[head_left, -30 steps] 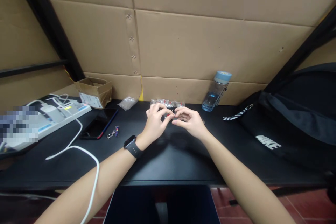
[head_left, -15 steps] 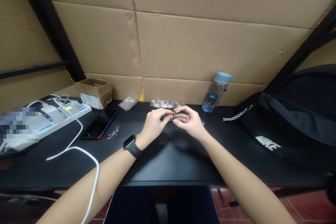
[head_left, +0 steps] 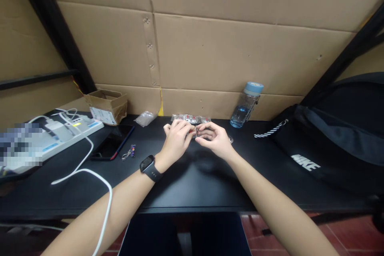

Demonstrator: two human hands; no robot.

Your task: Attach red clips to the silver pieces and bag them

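Note:
My left hand [head_left: 177, 138], with a dark watch [head_left: 147, 163] on its wrist, and my right hand [head_left: 216, 139] meet above the black table. Between their fingertips is a small thin piece [head_left: 196, 131] with a shiny edge, seen nearly edge-on; its kind cannot be made out. The right thumb and fingers pinch it from the right. Left thumb and fingertips close on its other side, partly hidden. Just behind lie clear plastic packets [head_left: 192, 118] with silver and red contents. A small shiny round thing [head_left: 231, 139] shows past the right wrist, mostly covered.
On the left are a white power strip [head_left: 70, 134] with cables, a tablet [head_left: 112, 144], a keychain [head_left: 129, 152], an open cardboard box [head_left: 108, 106] and a plastic bag [head_left: 146, 118]. A water bottle [head_left: 245, 106] and a black backpack [head_left: 330, 148] stand right. Cardboard [head_left: 240, 56] walls the back.
The left hand's fingers have shifted and turned a little around the thin piece, with one finger now raised. Both hands still hold it together, slightly further left in view.

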